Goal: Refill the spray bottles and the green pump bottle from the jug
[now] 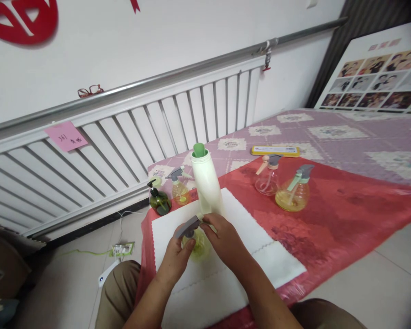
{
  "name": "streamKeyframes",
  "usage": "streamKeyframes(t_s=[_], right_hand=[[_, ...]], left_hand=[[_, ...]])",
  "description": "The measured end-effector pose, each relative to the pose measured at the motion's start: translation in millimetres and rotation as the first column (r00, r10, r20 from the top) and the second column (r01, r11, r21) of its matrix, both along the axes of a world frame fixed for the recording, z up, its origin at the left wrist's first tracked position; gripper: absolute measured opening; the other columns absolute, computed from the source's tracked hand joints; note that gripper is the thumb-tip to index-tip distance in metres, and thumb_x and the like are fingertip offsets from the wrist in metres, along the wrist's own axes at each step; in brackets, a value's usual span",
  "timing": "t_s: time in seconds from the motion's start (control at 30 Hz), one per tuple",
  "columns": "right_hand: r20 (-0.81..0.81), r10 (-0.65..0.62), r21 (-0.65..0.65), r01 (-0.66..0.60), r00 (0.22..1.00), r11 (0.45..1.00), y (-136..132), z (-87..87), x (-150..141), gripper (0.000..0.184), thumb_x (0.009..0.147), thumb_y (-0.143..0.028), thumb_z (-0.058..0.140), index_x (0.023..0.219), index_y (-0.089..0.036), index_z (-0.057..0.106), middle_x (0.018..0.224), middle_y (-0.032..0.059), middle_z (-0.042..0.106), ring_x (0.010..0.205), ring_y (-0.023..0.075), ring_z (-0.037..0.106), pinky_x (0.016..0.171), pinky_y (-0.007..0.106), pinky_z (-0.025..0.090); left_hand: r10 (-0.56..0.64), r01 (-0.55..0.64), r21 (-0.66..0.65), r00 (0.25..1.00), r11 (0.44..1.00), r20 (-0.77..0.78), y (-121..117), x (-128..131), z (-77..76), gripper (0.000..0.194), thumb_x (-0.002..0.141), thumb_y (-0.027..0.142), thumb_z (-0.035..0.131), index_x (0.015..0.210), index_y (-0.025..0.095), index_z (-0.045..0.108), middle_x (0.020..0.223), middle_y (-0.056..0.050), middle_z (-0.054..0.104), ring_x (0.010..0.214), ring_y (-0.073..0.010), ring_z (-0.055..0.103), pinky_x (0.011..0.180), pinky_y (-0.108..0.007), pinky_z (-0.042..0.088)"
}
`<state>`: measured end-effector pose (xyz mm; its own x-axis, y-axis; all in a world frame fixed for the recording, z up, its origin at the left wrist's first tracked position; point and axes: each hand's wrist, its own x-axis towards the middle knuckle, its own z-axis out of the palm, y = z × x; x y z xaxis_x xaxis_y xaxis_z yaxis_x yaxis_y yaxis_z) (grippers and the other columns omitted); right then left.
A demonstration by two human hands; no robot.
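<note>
A clear spray bottle point(201, 249) with yellowish liquid stands on the white cloth point(233, 283) in front of me. My left hand point(178, 253) is closed around its neck, just below the grey trigger head point(189, 225). The fingers of my right hand point(222, 235) pinch the pale nozzle end of that head; the fingertips partly hide it. Right behind the spray bottle rises a tall white bottle point(207, 183), uncapped. A green piece point(199, 150), perhaps a funnel or scoop, sits in its mouth.
At the left edge stand a dark green pump bottle point(160, 202) and a small spray bottle point(181, 193). On the red cover point(246, 183) to the right are a pink-necked spray bottle point(267, 180) and one with yellow liquid point(292, 196). Behind lies a yellow-edged case point(276, 151); a radiator point(178, 119) lines the wall.
</note>
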<state>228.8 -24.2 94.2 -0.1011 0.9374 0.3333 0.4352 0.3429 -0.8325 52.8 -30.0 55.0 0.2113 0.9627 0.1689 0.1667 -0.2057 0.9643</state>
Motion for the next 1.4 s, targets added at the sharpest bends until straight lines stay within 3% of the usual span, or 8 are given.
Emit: streamKeyframes(t_s=[0.1, 0.17, 0.3, 0.53, 0.7, 0.97, 1.23, 1.4], right_hand=[[-0.002, -0.005, -0.001, 0.005, 1.000, 1.000, -0.8, 1.7, 0.1, 0.012, 0.091, -0.021, 0.052, 0.092, -0.022, 0.064, 0.094, 0.0046, 0.070, 0.092, 0.0201, 0.064, 0.082, 0.032, 0.048], [0.000, -0.007, -0.001, 0.007, 1.000, 1.000, -1.0, 2.2, 0.6, 0.012, 0.092, -0.021, 0.052, 0.091, -0.022, 0.064, 0.093, 0.0045, 0.070, 0.090, 0.0201, 0.065, 0.081, 0.032, 0.048], [0.004, -0.005, 0.000, 0.005, 1.000, 1.000, -1.0, 1.7, 2.0, 0.011, 0.091, -0.021, 0.052, 0.091, -0.021, 0.064, 0.094, 0.0053, 0.070, 0.092, 0.0208, 0.065, 0.081, 0.033, 0.048], [0.008, 0.000, 0.001, 0.000, 1.000, 1.000, -1.1, -0.2, 2.7, 0.011, 0.091, -0.021, 0.053, 0.092, -0.021, 0.064, 0.093, 0.0045, 0.070, 0.090, 0.0201, 0.065, 0.081, 0.032, 0.048], [0.005, 0.000, -0.030, 0.000, 1.000, 1.000, -1.9, 1.3, 2.6, 0.012, 0.091, -0.022, 0.053, 0.092, -0.021, 0.064, 0.094, 0.0045, 0.070, 0.091, 0.0201, 0.065, 0.082, 0.033, 0.048], [0.013, 0.003, -0.040, -0.003, 1.000, 0.999, -2.6, 4.3, 3.6, 0.013, 0.092, -0.022, 0.052, 0.094, -0.023, 0.065, 0.096, 0.0040, 0.071, 0.094, 0.0200, 0.065, 0.083, 0.033, 0.050], [-0.007, 0.006, -0.061, -0.007, 1.000, 0.998, -5.1, 1.6, 7.4, 0.027, 0.090, -0.023, 0.054, 0.115, -0.021, 0.063, 0.118, 0.0089, 0.070, 0.111, 0.0228, 0.063, 0.096, 0.039, 0.048], [-0.031, -0.018, -0.171, 0.012, 0.999, 0.985, -9.8, 4.6, 21.4, 0.042, 0.087, -0.028, 0.057, 0.128, -0.019, 0.057, 0.126, 0.0108, 0.066, 0.114, 0.0242, 0.061, 0.090, 0.041, 0.050]], left_hand=[[0.206, -0.204, -0.038, 0.977, 0.978, 0.059, -3.3, 10.8, -3.5, 0.040, 0.078, 0.028, 0.070, 0.113, 0.022, 0.051, 0.110, -0.005, 0.062, 0.102, -0.0199, 0.059, 0.094, -0.035, 0.044], [0.265, -0.262, -0.055, 0.962, 0.963, 0.061, -4.6, 15.5, -3.8, 0.035, 0.077, 0.026, 0.070, 0.107, 0.023, 0.051, 0.103, -0.002, 0.061, 0.095, -0.0181, 0.059, 0.089, -0.032, 0.046], [0.188, -0.188, -0.003, 0.982, 0.982, 0.011, -3.0, 11.1, -2.6, 0.028, 0.082, 0.029, 0.065, 0.109, 0.024, 0.057, 0.100, -0.001, 0.062, 0.096, -0.0188, 0.058, 0.091, -0.033, 0.045], [-0.004, 0.006, 0.036, 0.999, 0.999, -0.048, 5.4, -7.9, -11.1, 0.041, 0.092, 0.043, 0.056, 0.127, 0.023, 0.056, 0.122, -0.008, 0.063, 0.117, -0.0240, 0.054, 0.108, -0.042, 0.035], [0.060, -0.058, 0.039, 0.997, 0.998, -0.054, 1.9, -2.8, -11.4, 0.048, 0.087, 0.044, 0.062, 0.130, 0.023, 0.055, 0.128, -0.010, 0.061, 0.120, -0.0256, 0.054, 0.109, -0.043, 0.035], [0.022, -0.026, -0.041, 0.995, 0.999, -0.100, -1.0, -5.5, -7.8, 0.044, 0.087, 0.039, 0.062, 0.127, 0.023, 0.057, 0.128, -0.008, 0.063, 0.126, -0.0275, 0.051, 0.113, -0.047, 0.032], [0.116, -0.149, -0.153, 0.971, 0.977, -0.207, -15.4, -3.2, -25.0, 0.069, 0.062, 0.018, 0.079, 0.124, 0.023, 0.049, 0.121, -0.010, 0.063, 0.115, -0.0299, 0.058, 0.103, -0.047, 0.043], [0.171, -0.197, -0.122, 0.965, 0.973, -0.198, -16.0, 1.9, -33.5, 0.068, 0.061, 0.019, 0.079, 0.121, 0.023, 0.046, 0.113, -0.007, 0.064, 0.106, -0.0276, 0.063, 0.096, -0.044, 0.049]])
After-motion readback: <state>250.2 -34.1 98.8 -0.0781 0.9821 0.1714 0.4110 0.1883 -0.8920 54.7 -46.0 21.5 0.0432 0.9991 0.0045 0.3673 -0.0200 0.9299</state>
